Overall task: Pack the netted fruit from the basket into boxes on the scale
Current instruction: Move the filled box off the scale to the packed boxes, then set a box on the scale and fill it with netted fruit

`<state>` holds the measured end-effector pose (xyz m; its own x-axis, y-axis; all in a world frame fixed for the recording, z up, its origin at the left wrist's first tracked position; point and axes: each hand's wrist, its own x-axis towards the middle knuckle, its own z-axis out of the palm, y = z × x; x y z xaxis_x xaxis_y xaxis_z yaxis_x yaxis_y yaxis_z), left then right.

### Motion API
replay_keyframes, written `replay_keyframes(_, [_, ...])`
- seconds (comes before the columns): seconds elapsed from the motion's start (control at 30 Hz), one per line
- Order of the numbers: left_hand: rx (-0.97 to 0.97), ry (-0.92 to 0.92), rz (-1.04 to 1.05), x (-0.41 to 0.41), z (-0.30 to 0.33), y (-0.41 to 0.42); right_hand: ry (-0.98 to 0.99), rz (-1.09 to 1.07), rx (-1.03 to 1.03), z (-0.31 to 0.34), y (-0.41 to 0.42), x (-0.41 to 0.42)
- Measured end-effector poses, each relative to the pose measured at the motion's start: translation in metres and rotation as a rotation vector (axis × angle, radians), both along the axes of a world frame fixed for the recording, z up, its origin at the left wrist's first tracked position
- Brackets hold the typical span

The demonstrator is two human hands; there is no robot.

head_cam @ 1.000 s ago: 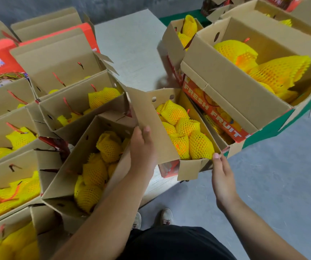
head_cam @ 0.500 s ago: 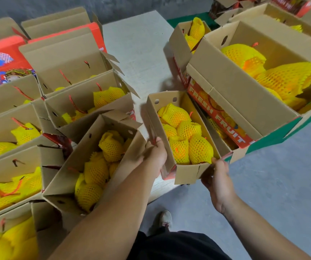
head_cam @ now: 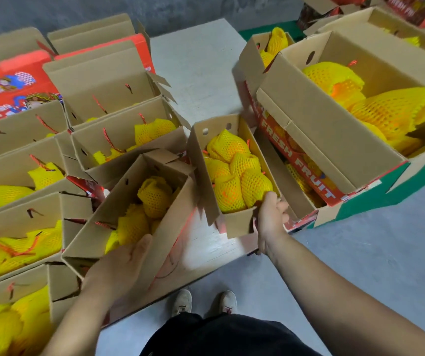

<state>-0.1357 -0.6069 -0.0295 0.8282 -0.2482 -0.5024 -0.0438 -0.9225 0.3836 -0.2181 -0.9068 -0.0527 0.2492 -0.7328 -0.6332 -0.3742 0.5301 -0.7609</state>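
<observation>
A small open cardboard box [head_cam: 237, 222] filled with yellow-netted fruit [head_cam: 234, 173] sits at the centre of the white table. My right hand [head_cam: 270, 217] grips its near right corner, thumb over the rim by the fruit. To its left lies a second open box [head_cam: 119, 201], tilted, also holding netted fruit [head_cam: 152, 196]. My left hand [head_cam: 121, 263] lies flat against this box's near end, fingers straight. A large carton [head_cam: 329, 129] at the right holds more netted fruit [head_cam: 386, 109]. No scale shows.
Several open boxes with netted fruit [head_cam: 44, 176] crowd the left side. Red printed boxes [head_cam: 11, 86] stand at the far left. A "FRESH FRUIT" carton [head_cam: 296, 160] lies under the large one. The white table top [head_cam: 201, 70] runs back between them. My shoes [head_cam: 206, 301] stand on grey floor.
My left hand has left the centre box's flap and dropped to the near end of the left box. My right hand has closed round the centre box's near right corner.
</observation>
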Motion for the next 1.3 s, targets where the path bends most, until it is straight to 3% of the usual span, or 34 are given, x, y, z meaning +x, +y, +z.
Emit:
replay_keyframes(0.13, [-0.108, -0.153, 0.081, -0.032, -0.013, -0.041, -0.075, -0.143, 0.062, -0.003, 0.007, -0.006])
replay_keyframes(0.23, [-0.211, -0.102, 0.057, -0.033, -0.009, -0.047, -0.040, -0.096, 0.052, -0.003, 0.056, -0.019])
replay_keyframes(0.3, [-0.289, -0.148, 0.035, -0.029, -0.003, -0.032, -0.042, 0.026, 0.179, -0.007, 0.093, -0.025])
replay_keyframes(0.37, [-0.309, -0.385, 0.107, -0.029, -0.006, -0.005, -0.090, 0.199, 0.369, -0.008, 0.125, -0.027])
replay_keyframes(0.43, [-0.191, -0.575, 0.203, -0.039, -0.012, 0.020, -0.123, 0.464, 0.433, -0.003, 0.148, -0.021])
replay_keyframes(0.47, [-0.145, -0.580, 0.264, -0.045, -0.017, 0.029, -0.120, 0.601, 0.395, 0.000, 0.156, -0.015])
replay_keyframes(0.53, [-0.172, -0.513, 0.407, -0.051, -0.024, 0.036, -0.088, 0.772, 0.306, 0.007, 0.170, 0.001])
replay_keyframes(0.63, [-0.471, -0.139, 0.783, -0.044, -0.015, 0.026, -0.069, 0.761, 0.167, 0.014, 0.190, 0.019])
replay_keyframes(0.73, [-0.553, 0.129, 0.804, -0.047, -0.008, 0.029, -0.075, 0.763, 0.014, 0.012, 0.199, 0.009])
replay_keyframes(0.83, [-0.524, 0.163, 0.751, -0.068, -0.014, 0.038, -0.071, 0.743, 0.020, 0.017, 0.190, -0.009])
replay_keyframes(0.87, [-0.532, 0.155, 0.787, -0.074, -0.018, 0.043, -0.024, 0.722, -0.083, 0.022, 0.187, -0.013])
replay_keyframes(0.97, [-0.475, 0.141, 0.877, -0.090, -0.023, 0.053, 0.142, 0.658, -0.708, 0.035, 0.180, -0.002])
replay_keyframes(1.03, [-0.531, 0.208, 0.969, -0.103, -0.021, 0.051, 0.207, 0.746, -0.984, 0.044, 0.168, 0.021])
replay_keyframes(1.1, [-0.725, 0.367, 1.089, -0.112, -0.012, 0.040, 0.298, 0.957, -1.083, 0.050, 0.150, 0.049])
replay_keyframes(1.17, [-0.851, 0.436, 1.197, -0.108, -0.005, 0.030, 0.399, 1.137, -1.053, 0.052, 0.133, 0.074])
replay_keyframes(1.3, [-0.697, 0.477, 1.114, -0.105, 0.004, 0.016, 0.614, 1.269, -1.176, 0.044, 0.116, 0.101])
